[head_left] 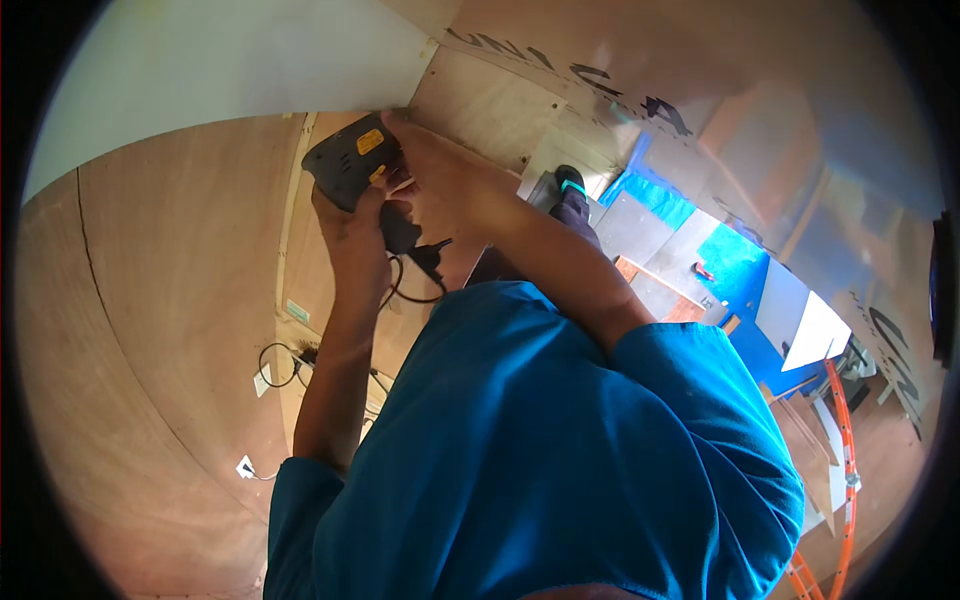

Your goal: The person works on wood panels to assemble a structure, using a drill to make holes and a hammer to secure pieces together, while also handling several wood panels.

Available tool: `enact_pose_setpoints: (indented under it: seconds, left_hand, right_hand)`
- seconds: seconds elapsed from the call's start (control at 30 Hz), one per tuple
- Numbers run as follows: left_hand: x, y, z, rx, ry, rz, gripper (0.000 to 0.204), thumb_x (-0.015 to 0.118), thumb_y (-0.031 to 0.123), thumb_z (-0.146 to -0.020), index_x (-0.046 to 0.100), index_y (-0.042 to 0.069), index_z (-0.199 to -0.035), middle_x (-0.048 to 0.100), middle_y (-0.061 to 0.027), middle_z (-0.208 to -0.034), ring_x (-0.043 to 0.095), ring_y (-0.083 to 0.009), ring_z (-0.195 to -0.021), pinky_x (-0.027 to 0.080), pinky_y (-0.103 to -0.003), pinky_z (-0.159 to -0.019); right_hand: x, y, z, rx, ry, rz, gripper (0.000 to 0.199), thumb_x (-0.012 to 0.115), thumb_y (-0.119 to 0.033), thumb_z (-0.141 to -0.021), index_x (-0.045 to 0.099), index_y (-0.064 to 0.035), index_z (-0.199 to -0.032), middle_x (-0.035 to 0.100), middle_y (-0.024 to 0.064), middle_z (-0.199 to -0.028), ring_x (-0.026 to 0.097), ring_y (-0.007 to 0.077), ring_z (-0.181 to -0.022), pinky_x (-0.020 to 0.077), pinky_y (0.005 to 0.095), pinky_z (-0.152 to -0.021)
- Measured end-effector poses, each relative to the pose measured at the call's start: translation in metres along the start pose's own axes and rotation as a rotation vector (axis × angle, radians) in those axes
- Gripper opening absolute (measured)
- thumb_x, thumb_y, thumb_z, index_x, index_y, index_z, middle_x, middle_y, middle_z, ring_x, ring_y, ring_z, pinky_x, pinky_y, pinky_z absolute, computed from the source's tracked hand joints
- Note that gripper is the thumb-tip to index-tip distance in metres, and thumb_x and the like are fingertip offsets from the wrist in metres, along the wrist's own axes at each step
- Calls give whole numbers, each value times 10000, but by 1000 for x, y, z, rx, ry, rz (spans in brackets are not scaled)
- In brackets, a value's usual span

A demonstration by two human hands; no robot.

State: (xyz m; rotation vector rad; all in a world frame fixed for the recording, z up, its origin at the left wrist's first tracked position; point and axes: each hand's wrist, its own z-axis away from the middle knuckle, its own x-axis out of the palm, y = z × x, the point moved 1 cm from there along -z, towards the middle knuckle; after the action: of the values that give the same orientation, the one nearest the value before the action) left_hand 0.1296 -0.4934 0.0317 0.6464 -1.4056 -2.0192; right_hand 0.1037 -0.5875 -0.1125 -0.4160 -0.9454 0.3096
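Observation:
Up by the wooden wall, both hands are on a black corded power tool (345,165) with yellow labels; its exact kind cannot be made out. My left hand (352,228) grips it from below, fingers closed around its body. From the right side my right hand (428,160) closes on the tool, the thumb along its upper edge. A small pale sliver shows by the right fingers, too little to name. Below the tool's dark lower end hangs a black cord (418,298) in a loop. Parts of the fingers are hidden behind the tool.
Plywood walls (170,300) stand close on the left and overhead. A wall outlet (245,467) has a plug and wire, with more loose cords above it. To the right are blue sheeting (735,262), board offcuts (640,230) and an orange ladder (843,420). A shoed foot (570,182) shows beyond my arm.

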Motion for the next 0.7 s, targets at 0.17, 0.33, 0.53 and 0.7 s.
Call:
enact_pose_setpoints:
  seconds: [0.17,0.33,0.53,0.7]
  left_hand:
    - [8,3,-4,19,-21,-328,582,572,-11,-924,313,-6,-1445,663,-219,-1158,726,-261,-933,578,-309,-681]
    - [3,22,-32,289,-181,-781,766,646,8,-847,308,97,-1529,659,-158,-1128,641,-202,-722,538,-340,-623]
    - [-7,68,-83,306,-380,-1110,686,676,22,-825,425,85,-1460,662,-215,-1161,671,-348,-994,528,-425,-839]
    - [-11,68,-94,346,-414,-1212,465,732,66,-824,507,2,-1226,665,-234,-1066,661,-374,-1029,504,-457,-876]
  right_hand:
    - [-16,-10,13,67,-73,-68,673,308,-723,-1006,629,-142,-1112,695,72,-925,612,194,-722,501,433,-767]
    - [-36,-1,24,13,-110,-58,657,280,-676,-1036,643,-140,-1144,702,48,-1009,627,184,-831,511,406,-781]
    - [-76,-24,42,-388,42,252,347,584,-431,-1032,651,-116,-1160,641,21,-1031,616,138,-933,505,300,-810]
    - [-43,-87,38,-835,143,622,359,696,-325,-973,648,-37,-1182,666,81,-1075,648,196,-968,528,318,-824]
